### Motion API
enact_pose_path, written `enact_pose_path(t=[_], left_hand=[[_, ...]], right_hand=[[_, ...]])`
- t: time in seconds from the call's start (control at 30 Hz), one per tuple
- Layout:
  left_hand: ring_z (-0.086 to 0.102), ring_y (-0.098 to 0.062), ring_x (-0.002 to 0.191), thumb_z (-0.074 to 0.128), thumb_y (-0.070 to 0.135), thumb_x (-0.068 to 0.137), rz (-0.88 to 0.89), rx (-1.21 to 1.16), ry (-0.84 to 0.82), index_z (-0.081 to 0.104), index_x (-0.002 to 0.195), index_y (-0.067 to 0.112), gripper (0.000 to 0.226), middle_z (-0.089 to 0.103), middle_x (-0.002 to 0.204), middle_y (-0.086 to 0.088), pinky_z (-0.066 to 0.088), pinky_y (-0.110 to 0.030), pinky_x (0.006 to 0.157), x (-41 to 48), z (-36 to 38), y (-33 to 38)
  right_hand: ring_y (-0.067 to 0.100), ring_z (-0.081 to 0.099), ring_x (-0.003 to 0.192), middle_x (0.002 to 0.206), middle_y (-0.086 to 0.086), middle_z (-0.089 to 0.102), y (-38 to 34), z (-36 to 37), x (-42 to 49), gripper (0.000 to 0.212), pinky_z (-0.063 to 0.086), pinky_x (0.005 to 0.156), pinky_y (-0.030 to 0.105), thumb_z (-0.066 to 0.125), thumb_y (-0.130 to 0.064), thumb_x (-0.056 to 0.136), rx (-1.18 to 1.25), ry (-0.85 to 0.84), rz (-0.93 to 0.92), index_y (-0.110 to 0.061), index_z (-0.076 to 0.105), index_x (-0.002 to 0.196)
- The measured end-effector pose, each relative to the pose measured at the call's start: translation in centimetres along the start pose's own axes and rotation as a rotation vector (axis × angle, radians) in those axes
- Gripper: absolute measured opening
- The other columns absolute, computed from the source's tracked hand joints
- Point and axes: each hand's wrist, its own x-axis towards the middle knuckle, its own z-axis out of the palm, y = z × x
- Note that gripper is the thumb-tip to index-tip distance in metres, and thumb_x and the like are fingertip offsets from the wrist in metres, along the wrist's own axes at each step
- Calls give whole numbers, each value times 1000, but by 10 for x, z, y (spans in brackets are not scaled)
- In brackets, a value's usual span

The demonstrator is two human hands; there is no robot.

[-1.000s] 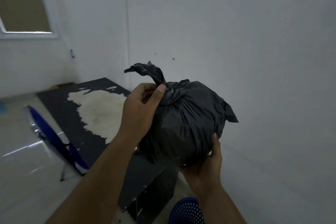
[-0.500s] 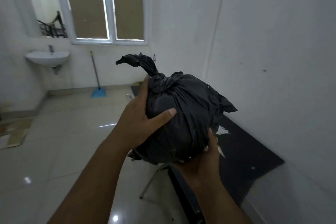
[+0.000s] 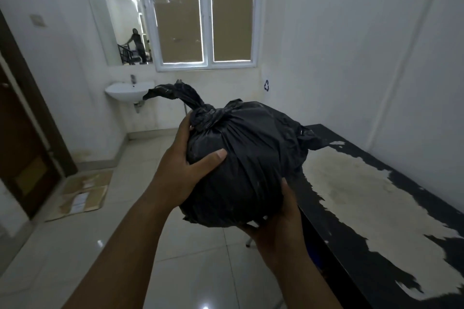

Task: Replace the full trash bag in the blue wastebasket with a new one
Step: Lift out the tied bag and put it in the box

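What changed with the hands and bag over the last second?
The left hand slid from the knot down onto the side of the black trash bag, thumb across its front. The view swung left to the window and sink. The right hand still cups the bag's underside; the bag stays tied.

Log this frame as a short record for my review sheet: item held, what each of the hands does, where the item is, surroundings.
item held: black trash bag, top knotted shut
left hand: grips the bag's left side, thumb across the front
right hand: cups the bag from underneath
position: lifted in the air, beside the worn black table
surroundings: sink and window on the far wall; flattened cardboard on the floor
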Motion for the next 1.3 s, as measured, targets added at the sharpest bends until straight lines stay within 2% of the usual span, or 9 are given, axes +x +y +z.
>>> enact_pose_path(t=[0.07,0.2,0.37,0.5,0.63,0.77,0.9,1.13,1.3], left_hand=[[53,4,122,69,63,69,-2,-14,21,25,147,51,91,49,136,31,46,-36,106,25,-12,-26],[52,15,116,69,62,69,0,-17,36,24,147,52,90,48,124,46,44,-20,97,87,-25,-77],[50,10,122,69,61,72,2,8,61,21,149,50,92,46,132,41,43,-24,102,185,-29,-141],[48,17,118,68,62,71,-20,15,100,19,150,49,93,44,126,49,42,-16,98,275,-37,-188],[47,14,123,69,65,70,-33,23,112,16,150,50,97,42,131,46,41,-21,102,360,-53,-238],[48,10,125,69,62,71,-17,23,103,18,151,47,97,44,140,34,43,-25,105,438,-73,-300],[50,8,125,70,58,72,22,-12,56,20,152,42,96,47,139,31,44,-27,105,521,-102,-369],[52,-8,129,73,53,73,40,-64,-72,23,152,40,94,49,144,15,44,-46,108,685,-155,-470],[53,-1,126,72,51,73,46,-92,-147,25,152,37,92,51,140,23,45,-34,107,786,-155,-536]], right_hand=[[36,58,119,137,5,58,7,14,34,52,52,88,62,56,-57,86,-13,8,-9,-37,56,134],[35,57,121,138,2,57,14,26,120,49,52,88,62,54,-58,87,-60,-6,-34,-42,54,134],[34,58,118,139,1,55,12,44,251,53,54,85,60,52,-59,88,-144,9,-33,-42,48,138],[34,61,115,136,2,57,-3,64,362,54,56,83,58,53,-60,88,-195,-9,25,-39,48,137],[34,61,116,137,3,57,-8,89,461,54,56,83,57,53,-60,88,-201,-30,54,-39,48,138],[35,62,114,136,3,57,3,110,554,53,56,82,58,54,-57,89,-194,-14,38,-37,47,137],[36,62,114,134,4,58,22,137,650,57,56,83,59,57,-57,83,-191,29,-6,-34,48,135],[36,64,112,132,6,60,46,196,814,49,57,83,56,57,-48,90,-155,130,-76,-32,49,135],[35,64,111,129,9,61,42,202,922,45,57,84,56,60,-45,90,-146,169,-87,-29,53,131]])
